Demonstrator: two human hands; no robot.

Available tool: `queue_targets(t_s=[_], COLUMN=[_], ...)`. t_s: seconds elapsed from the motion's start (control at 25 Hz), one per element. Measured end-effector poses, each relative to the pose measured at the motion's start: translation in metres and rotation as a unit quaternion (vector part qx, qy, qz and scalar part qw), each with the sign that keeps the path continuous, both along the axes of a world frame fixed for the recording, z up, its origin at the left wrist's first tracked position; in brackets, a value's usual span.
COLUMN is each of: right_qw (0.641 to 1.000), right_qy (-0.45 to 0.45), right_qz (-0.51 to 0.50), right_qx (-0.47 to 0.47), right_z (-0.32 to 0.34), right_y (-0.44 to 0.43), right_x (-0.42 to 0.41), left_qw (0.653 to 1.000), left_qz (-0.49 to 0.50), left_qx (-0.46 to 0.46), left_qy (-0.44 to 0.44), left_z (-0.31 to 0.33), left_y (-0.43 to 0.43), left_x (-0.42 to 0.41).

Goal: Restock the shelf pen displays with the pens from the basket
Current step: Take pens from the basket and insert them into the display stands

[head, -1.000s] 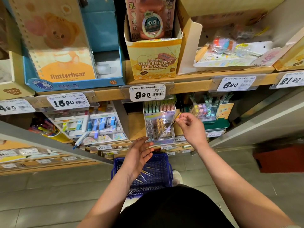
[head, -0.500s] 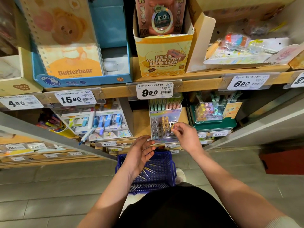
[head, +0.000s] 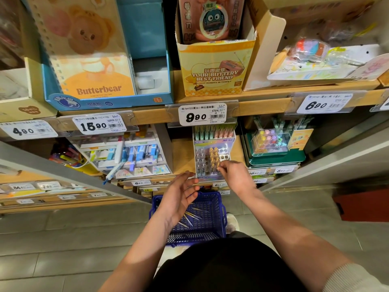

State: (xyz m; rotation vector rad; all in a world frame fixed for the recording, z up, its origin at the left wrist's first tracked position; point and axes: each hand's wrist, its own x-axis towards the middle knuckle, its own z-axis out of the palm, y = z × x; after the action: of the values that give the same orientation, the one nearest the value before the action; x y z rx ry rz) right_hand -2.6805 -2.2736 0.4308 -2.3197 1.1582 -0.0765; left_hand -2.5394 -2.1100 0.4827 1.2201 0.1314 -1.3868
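The wooden shelf [head: 263,106] spans the upper frame. Low at centre, the blue basket [head: 214,204] sits on the floor, just below the clear pen display [head: 212,148] at mid-frame. The left hand [head: 181,194], fingers loosely spread and empty, hovers over the basket's top rim, nearer the loose pens [head: 188,219], which lie flat and fanned diagonally. The right hand [head: 235,175] bunches its fingertips at the display's gold caps; whether it pinches a pen cannot be told. The basket's right half lies open.
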Motion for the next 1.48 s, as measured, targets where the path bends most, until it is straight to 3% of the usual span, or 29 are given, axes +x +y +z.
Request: queue_targets(t_s=[0.24, 0.64, 0.72, 0.8, 0.92, 1.0, 1.16, 1.48], right_qw=[1.000, 0.981, 0.980, 0.971, 0.912, 0.889, 0.868, 0.862], right_qy=[0.028, 0.151, 0.122, 0.024, -0.152, -0.206, -0.234, -0.189], right_qz=[0.006, -0.034, -0.062, -0.128, -0.186, -0.198, -0.229, -0.192], right_qx=[0.008, 0.115, 0.141, 0.202, 0.332, 0.358, 0.373, 0.429], right_z=[0.006, 0.027, 0.038, 0.050, 0.069, 0.076, 0.068, 0.020], right_y=[0.000, -0.001, 0.009, 0.028, 0.063, 0.086, 0.128, 0.171], right_x=[0.003, -0.006, -0.014, -0.022, -0.027, -0.029, -0.029, -0.031], left_qw=[1.000, 0.992, 0.989, 0.985, 0.977, 0.975, 0.977, 0.984], left_qz=[-0.017, -0.112, -0.114, -0.118, -0.144, -0.153, -0.140, -0.083], left_qx=[-0.003, 0.001, 0.002, -0.007, -0.015, -0.012, 0.013, 0.070], left_qy=[-0.003, -0.060, -0.095, -0.125, -0.159, -0.160, -0.159, -0.138], left_z=[-0.001, 0.010, 0.013, 0.015, 0.015, 0.009, -0.005, -0.026], left_y=[-0.001, 0.002, 0.005, 0.014, 0.037, 0.055, 0.090, 0.142], left_x=[0.003, 0.009, 0.007, 0.003, 0.002, 0.005, 0.009, 0.000])
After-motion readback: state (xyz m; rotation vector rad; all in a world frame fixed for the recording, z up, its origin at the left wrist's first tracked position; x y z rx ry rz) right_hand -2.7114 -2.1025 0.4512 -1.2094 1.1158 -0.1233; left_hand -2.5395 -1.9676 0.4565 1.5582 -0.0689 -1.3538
